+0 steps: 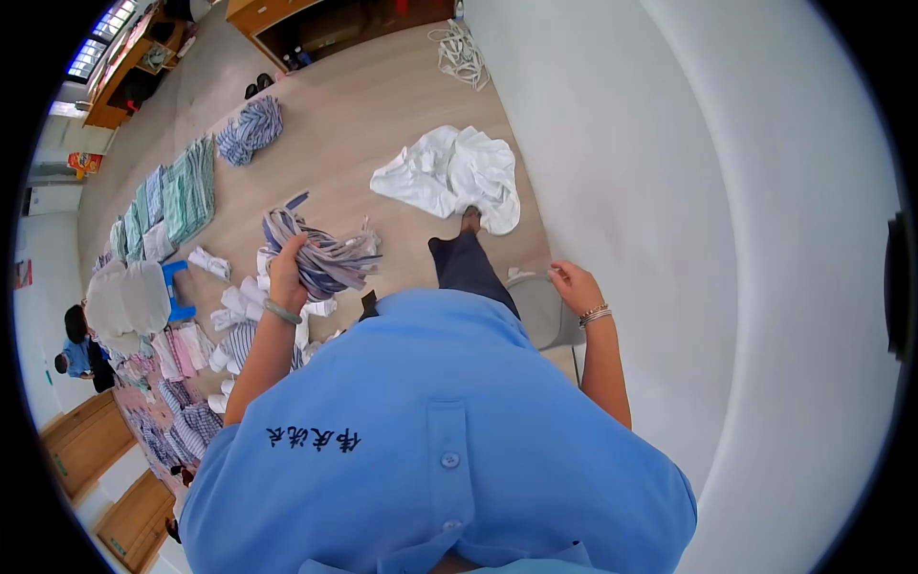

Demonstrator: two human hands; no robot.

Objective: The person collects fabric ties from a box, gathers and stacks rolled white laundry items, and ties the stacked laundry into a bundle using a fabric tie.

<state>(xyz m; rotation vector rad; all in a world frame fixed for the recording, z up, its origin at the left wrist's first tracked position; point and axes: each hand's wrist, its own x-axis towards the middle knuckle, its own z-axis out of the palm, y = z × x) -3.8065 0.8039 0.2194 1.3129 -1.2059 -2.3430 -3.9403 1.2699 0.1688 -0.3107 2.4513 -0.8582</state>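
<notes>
My left hand [286, 271] is closed around a bunch of striped cloth strips [330, 253] in grey, blue and white, whose loose ends hang to the right. Over by the white wall, my right hand [577, 288] holds nothing that I can see, its fingers loosely bent and a little apart. It is nearest to a grey chair [545, 311], partly hidden behind my body. A crumpled white cloth [454, 172] lies on the floor ahead, touching my foot. Rolled white cloths [239, 304] lie on the floor below my left hand.
Folded green and blue striped stacks [187, 191] and a striped pile [251, 129] lie on the floor to the left. A blue stool [179, 290] stands near another person [78, 354]. White cords [461, 55] lie by the wall [612, 143], near a wooden desk [263, 24].
</notes>
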